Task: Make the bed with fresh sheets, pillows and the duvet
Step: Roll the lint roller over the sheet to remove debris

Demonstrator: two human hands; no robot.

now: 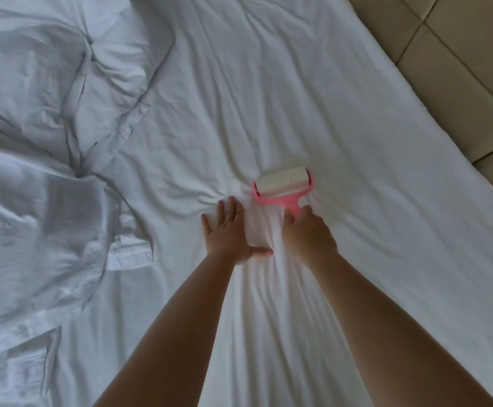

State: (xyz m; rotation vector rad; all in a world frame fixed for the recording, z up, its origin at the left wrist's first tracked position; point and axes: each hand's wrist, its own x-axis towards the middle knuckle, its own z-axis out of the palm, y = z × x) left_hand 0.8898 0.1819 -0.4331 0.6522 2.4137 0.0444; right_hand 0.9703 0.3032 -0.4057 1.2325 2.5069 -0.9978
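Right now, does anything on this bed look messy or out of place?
Yes. The duvet lies crumpled in a heap on the left side instead of spread flat. The sheet is creased, bunching where the left hand presses beside the pink lint roller held by the right hand.

the right hand (308, 233) grips the pink handle of a lint roller (283, 188) whose white roll lies on the creased white sheet (342, 118). the left hand (229, 230) presses flat on the sheet just beside it, at nine o'clock. a rumpled duvet (39, 142) lies further toward nine o'clock; a beige padded headboard (459, 69) sits at two o'clock.
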